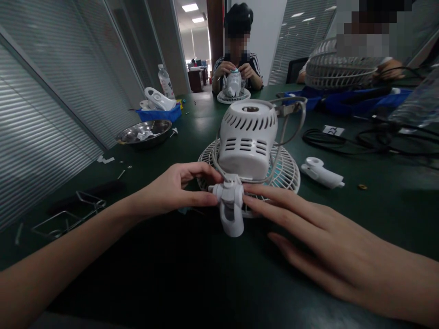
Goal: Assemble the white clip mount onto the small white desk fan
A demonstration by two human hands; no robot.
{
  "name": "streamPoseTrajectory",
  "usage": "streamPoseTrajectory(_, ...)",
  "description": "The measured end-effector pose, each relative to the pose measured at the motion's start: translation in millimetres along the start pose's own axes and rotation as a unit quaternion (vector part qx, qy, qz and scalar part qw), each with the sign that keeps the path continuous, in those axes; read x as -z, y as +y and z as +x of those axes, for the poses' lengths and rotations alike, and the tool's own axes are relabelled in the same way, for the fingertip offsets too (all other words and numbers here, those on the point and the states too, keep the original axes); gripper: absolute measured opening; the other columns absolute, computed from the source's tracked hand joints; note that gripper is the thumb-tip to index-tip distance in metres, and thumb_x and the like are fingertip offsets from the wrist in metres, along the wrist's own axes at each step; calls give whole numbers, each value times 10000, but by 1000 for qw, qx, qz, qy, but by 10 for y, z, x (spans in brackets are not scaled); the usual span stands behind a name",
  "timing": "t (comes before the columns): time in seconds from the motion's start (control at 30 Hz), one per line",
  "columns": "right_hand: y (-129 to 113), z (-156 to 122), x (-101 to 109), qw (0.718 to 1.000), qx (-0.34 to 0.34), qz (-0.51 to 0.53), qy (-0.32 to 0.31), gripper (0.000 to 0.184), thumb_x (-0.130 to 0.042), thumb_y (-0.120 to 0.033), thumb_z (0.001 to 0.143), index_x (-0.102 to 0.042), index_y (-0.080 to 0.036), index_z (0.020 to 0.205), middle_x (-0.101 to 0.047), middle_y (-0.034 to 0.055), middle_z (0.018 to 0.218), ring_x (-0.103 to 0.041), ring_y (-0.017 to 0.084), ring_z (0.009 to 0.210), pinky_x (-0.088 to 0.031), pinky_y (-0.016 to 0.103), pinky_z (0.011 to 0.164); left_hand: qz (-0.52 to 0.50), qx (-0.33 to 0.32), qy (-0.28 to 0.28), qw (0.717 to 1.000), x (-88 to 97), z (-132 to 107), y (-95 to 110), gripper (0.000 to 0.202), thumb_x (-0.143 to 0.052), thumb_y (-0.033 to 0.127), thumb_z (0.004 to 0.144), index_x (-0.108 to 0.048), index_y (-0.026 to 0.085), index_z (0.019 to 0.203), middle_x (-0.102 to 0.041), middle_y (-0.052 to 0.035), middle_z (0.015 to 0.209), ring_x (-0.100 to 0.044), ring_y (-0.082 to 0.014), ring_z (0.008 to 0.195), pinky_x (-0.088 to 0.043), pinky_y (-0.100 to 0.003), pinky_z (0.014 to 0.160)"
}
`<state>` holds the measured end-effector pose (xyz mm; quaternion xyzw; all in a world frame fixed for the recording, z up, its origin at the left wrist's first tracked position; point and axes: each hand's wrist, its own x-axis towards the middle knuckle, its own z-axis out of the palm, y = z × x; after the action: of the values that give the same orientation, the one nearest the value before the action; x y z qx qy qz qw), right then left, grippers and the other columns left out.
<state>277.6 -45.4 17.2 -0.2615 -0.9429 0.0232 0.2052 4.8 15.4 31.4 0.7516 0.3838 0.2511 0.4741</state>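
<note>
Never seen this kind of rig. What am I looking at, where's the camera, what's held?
No machine arms here: these are a person's bare hands, in a single picture from a camera worn on their head, looking forward and down. The left hand pinches a white plastic joint; the right hand is open, fingertips at the joint's other side. Just behind is a white motor housing over a round grille. On the dark green table also lie a loose white part, black cables and a metal bowl.
</note>
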Motion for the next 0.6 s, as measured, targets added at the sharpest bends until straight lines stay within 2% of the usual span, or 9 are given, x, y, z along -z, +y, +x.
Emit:
streamPoseTrajectory(0.2,-1,-31,20,1000,-9,24,15,537,-411,-115,900,-378,-162,1434,-388,103,1498,-516,220,1271,-544,301,954,54,-10,14,998,-47,1,8,345,-768,393,739,-668,192,1000,-680,-33,1020,-619,-205,966,-469,-314,875)
streamPoseTrajectory(0.3,-3,-48,27,999,-27,40,18,504,-404,-111,913,-398,-191,1410,-394,96,1489,-511,213,1269,-527,323,978,142,-34,-2,989,-104,-28,60,260,-615,435,867,-671,197,957,-670,-26,1013,-591,-214,999,-430,-340,914)
streamPoseTrajectory(0.37,-4,-49,18,997,-40,63,22,491,-406,-114,922,-390,-219,1402,-422,87,1460,-511,202,1258,-515,341,992,202,-57,-11,978,-163,-59,98,313,-462,436,954,-666,199,929,-660,-28,1024,-564,-211,1019,-392,-354,947)
streamPoseTrajectory(0.5,11,-46,-32,989,-73,101,81,601,-450,-142,929,-228,-276,1472,-494,87,1337,-608,171,1038,-569,326,848,255,-87,-11,963,-307,-126,170,382,-319,401,1004,-622,183,923,-628,-40,992,-535,-200,980,-383,-350,923)
streamPoseTrajectory(0.6,43,-56,-51,990,-84,66,88,568,-457,-148,936,-284,-324,1447,-489,75,1284,-625,148,889,-572,329,774,256,-96,-20,962,-390,-165,229,299,-342,333,998,-592,170,977,-602,-49,1023,-516,-193,985,-393,-339,920)
